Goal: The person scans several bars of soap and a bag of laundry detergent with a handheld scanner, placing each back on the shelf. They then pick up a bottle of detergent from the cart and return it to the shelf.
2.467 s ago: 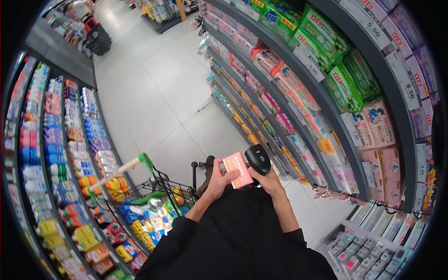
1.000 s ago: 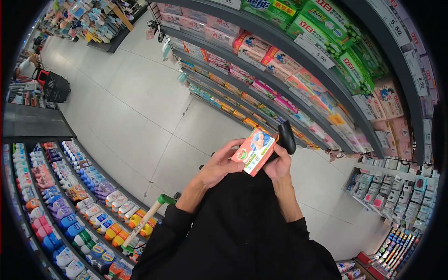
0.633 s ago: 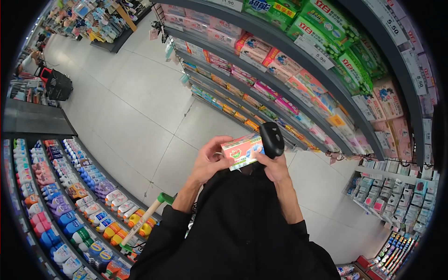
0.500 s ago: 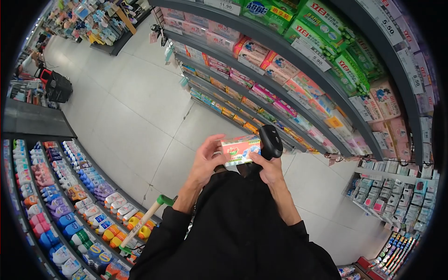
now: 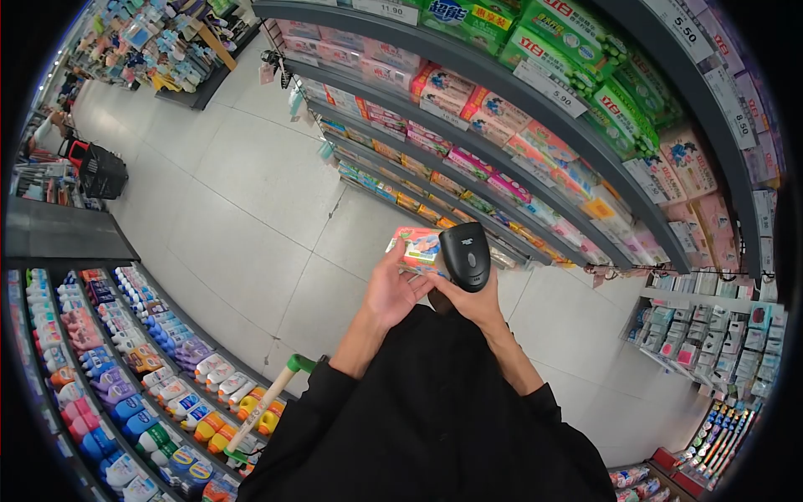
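Note:
My left hand grips a pink and white soap pack by its left end, fingers underneath and thumb up along the near side. A black handheld barcode scanner is in my right hand, which is closed around its handle below the head. The scanner's rounded top faces up toward me and covers the right end of the pack. Whether the two touch cannot be made out.
On the right, a tall shelf carries boxed and wrapped goods with price tags. Bottles fill the shelves at lower left, near a green-and-beige handle. A black basket stands beyond the tiled floor.
The soap pack has turned and tilted, its front less square to me. My right thumb has left its face, and the scanner has swung left over its right end.

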The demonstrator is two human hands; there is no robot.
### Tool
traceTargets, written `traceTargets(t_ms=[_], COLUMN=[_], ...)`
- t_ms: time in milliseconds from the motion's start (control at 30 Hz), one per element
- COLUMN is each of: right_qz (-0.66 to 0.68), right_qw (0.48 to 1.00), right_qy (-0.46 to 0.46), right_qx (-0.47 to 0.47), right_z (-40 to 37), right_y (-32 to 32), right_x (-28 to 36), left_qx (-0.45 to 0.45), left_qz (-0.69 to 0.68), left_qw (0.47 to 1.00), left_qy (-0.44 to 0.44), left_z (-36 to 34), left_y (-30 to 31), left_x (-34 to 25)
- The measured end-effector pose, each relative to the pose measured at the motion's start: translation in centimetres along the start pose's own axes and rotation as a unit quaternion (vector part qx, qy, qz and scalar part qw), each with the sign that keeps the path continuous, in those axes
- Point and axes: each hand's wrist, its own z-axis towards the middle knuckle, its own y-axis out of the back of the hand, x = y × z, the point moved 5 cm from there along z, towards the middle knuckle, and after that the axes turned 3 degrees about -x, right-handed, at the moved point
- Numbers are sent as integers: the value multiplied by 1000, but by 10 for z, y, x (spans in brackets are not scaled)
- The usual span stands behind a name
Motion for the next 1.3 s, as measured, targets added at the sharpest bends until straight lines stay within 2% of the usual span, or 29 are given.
traceTargets(t_ms=[167, 400, 467, 500, 633, 700, 867, 1000, 1300], right_qz=[-22, 10, -12, -11, 58, 126, 101, 42, 36], right_qw=[1000, 1000, 998, 998, 995, 983, 988, 993, 987], right_qy=[6, -11, -60, -54, -78, -130, -119, -115, -157], right_qx=[17, 14, 12, 14, -9, -25, -18, 3, 16], right_z=[1, 2, 0, 1, 0, 0, 1, -1, -17], right_y=[-2, -8, -4, -4, -6, -6, -4, 1, -4], right_x=[1, -3, -13, -10, -15, -29, -30, -37, -50], left_qx=[-37, 9, 25, 11, 12, 2, 33, 37, 48], left_qz=[14, 1, 1, 10, 72, 88, 181, 187, 162], left_qw=[999, 999, 999, 1000, 997, 996, 982, 982, 986], left_qy=[0, 33, 35, 25, 5, -6, -35, -15, -1], left_z=[-1, -1, -4, -5, -9, -11, -8, -14, -19], left_y=[5, 25, 32, 37, 55, 56, 63, 58, 79], left_x=[-4, 4, 7, 8, 7, 3, -1, 1, 19])
